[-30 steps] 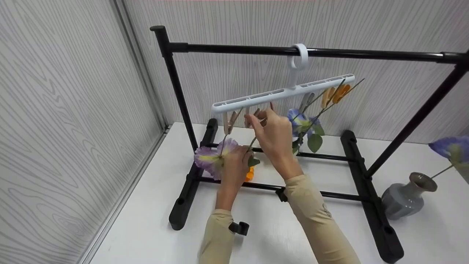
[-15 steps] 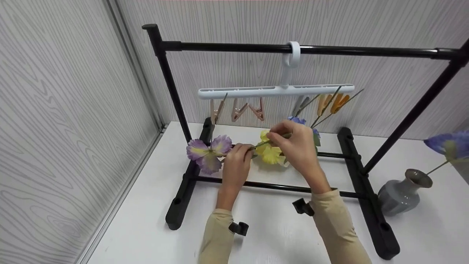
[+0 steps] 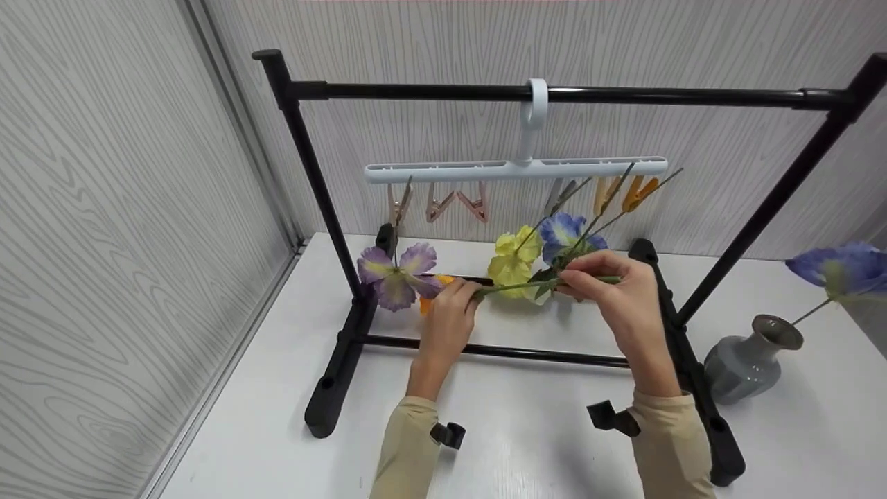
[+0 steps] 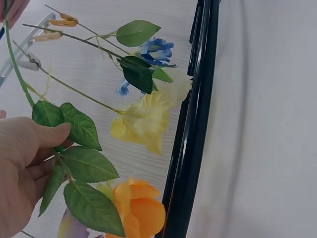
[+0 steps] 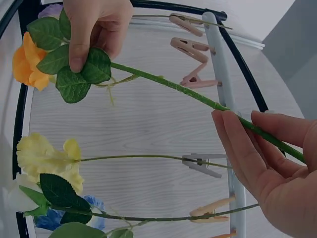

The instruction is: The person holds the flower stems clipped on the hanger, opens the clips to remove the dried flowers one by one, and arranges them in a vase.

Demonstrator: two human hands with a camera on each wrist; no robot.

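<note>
Both forearms are covered by close-fitting long sleeves of a plain beige, tan-yellow fabric, the left sleeve point(image 3: 409, 443) and the right sleeve point(image 3: 669, 443) each ending at the wrist. A small black clip-like mount point(image 3: 449, 434) projects from the inner side of the left cuff; a similar black mount point(image 3: 610, 418) sits at the right cuff. The left hand point(image 3: 450, 315) and right hand point(image 3: 624, 294) are bare, without gloves or rings visible.
</note>
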